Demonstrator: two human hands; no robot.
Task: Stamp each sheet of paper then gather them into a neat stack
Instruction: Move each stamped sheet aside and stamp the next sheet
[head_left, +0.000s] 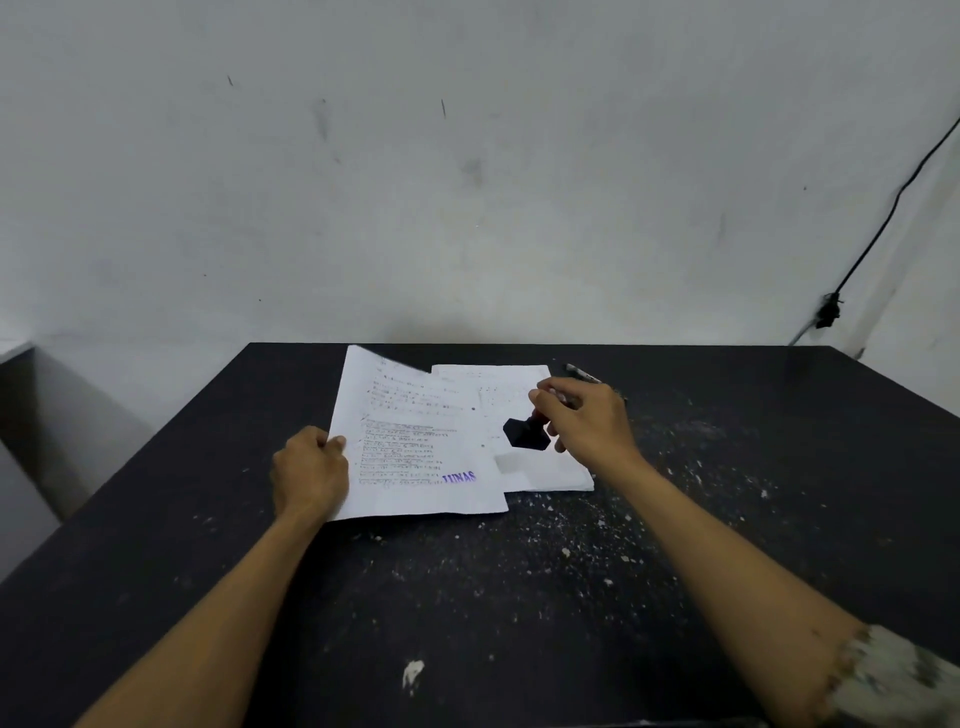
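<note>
A printed sheet of paper (410, 447) with a purple stamp mark near its lower right corner is held at its left edge by my left hand (309, 470); its far end looks lifted and blurred. It overlaps a second sheet (540, 470) lying to the right on the dark table (467, 597). My right hand (584, 415) grips a stamp (527, 431) with a black base and reddish handle, held tilted just above the second sheet.
A pen-like object (582, 373) lies beyond my right hand near the table's far edge. White specks and flakes are scattered over the right and front of the table. A wall stands right behind the table, and a black cable (878, 234) runs down it at right.
</note>
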